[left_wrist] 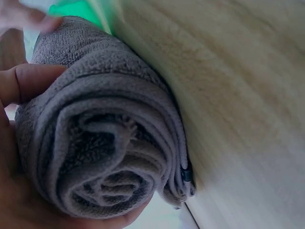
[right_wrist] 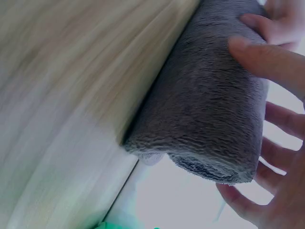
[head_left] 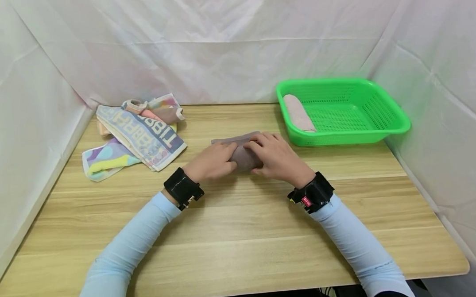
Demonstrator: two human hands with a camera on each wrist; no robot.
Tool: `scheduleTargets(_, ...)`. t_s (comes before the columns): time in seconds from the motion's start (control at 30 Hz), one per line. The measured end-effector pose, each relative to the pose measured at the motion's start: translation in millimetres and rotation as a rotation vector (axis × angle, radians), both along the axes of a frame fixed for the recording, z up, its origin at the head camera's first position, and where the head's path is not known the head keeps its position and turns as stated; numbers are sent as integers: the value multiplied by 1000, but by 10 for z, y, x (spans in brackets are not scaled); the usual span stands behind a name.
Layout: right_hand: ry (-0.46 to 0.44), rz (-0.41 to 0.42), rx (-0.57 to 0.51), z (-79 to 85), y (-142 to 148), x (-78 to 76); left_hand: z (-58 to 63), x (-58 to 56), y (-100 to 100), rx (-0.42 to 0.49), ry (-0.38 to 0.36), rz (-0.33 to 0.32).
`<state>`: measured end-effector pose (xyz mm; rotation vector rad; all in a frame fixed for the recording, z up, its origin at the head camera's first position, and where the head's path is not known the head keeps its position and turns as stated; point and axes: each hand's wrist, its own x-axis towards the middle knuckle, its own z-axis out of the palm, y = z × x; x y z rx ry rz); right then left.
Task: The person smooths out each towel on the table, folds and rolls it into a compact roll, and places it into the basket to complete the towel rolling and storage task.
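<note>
A grey-brown towel (head_left: 244, 159), mostly rolled up, lies on the table between both hands, with a short flat end still showing on its far side. My left hand (head_left: 214, 160) grips the left end of the roll, its thumb on the near side. In the left wrist view the spiral layers of the towel (left_wrist: 109, 143) face the camera. On the right end, my right hand (head_left: 277, 158) holds the roll, fingers over the top and thumb on the near side. The right wrist view shows the smooth outer face of the towel (right_wrist: 205, 95) under that thumb.
A green plastic basket (head_left: 349, 137) stands at the back right, with a pale pinkish rolled towel (head_left: 298, 113) along its left side. At the back left lies a loose pile of colourful towels (head_left: 141, 135). White cloth walls (head_left: 225, 47) enclose the table (head_left: 226, 255).
</note>
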<state>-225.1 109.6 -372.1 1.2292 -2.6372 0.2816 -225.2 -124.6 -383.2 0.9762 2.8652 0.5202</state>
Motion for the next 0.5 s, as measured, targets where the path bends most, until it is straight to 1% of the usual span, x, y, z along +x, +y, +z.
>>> scheduleTargets(0.03, 33, -3, 26, -1, -6, 2, 7, -6, -7, 14, -14, 3)
scheduleTargets(0.1, 62, -7, 62, -4, -19, 8, 11, -25, -19, 21, -40, 11)
scheduleTargets(0.2, 70, -9, 90, -16, -29, 13, 23, -22, -28, 2, -55, 17)
scheduleTargets(0.3, 58, -8, 98, -32, -27, 8, 47, 9, -35, -28, -79, 30)
scheduleTargets(0.4, 10, -14, 85, -65, -11, -23, 78, 48, -30, -73, -82, 44)
scheduleTargets(0.5, -101, -26, 43, -102, 20, -78, 106, 86, -13, -127, -52, 43)
